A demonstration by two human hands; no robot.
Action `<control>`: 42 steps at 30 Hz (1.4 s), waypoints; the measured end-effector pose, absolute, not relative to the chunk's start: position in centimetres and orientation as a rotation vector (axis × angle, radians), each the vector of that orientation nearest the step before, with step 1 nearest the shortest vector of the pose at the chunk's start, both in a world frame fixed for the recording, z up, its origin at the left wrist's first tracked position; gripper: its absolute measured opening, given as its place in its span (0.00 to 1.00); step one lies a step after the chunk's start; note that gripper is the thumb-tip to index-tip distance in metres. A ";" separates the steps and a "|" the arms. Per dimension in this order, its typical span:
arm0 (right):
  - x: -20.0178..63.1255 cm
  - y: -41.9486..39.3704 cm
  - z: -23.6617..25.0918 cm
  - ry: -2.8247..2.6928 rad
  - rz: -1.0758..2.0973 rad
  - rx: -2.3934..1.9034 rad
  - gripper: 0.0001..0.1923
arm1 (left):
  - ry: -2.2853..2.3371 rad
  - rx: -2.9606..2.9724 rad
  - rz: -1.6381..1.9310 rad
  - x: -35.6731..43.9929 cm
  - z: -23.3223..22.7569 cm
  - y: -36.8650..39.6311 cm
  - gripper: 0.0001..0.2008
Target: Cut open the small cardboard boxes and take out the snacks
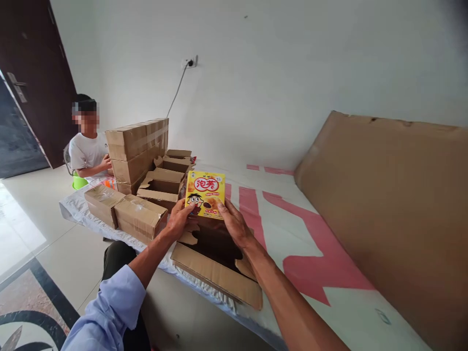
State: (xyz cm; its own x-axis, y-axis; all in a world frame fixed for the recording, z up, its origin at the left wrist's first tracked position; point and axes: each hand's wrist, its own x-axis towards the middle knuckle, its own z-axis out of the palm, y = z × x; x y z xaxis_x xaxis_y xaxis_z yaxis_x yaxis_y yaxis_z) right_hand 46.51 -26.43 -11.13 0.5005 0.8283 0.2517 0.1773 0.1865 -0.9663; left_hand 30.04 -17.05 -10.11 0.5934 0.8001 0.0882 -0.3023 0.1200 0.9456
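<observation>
Both hands hold a yellow snack box (205,191) upright, printed with red characters and a cartoon face. My left hand (180,219) grips its lower left corner and my right hand (234,225) grips its lower right corner. The yellow box is raised just above an open brown carton (215,273) whose flaps are spread; the carton's inside is dark and I cannot see what it holds.
Several open and taped cartons (137,144) are stacked behind and to the left on a white and pink covered surface (314,253). Another person in a white shirt (87,152) sits beyond the stack. A large cardboard sheet (395,204) leans against the wall at right.
</observation>
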 end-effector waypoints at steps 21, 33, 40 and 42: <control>46.1 -26.2 -11.7 -0.869 0.616 -1.333 0.37 | 0.420 1.216 0.634 30.4 -9.8 -13.8 0.18; 46.0 -26.4 -11.5 -0.868 0.625 -1.328 0.36 | 0.419 1.236 0.624 30.2 -9.8 -13.9 0.21; 46.2 -26.2 -11.8 -0.877 0.606 -1.311 0.36 | 0.412 1.240 0.624 30.1 -9.9 -13.9 0.22; 46.2 -26.1 -11.7 -0.856 0.607 -1.305 0.36 | 0.407 1.240 0.640 30.1 -9.8 -14.0 0.23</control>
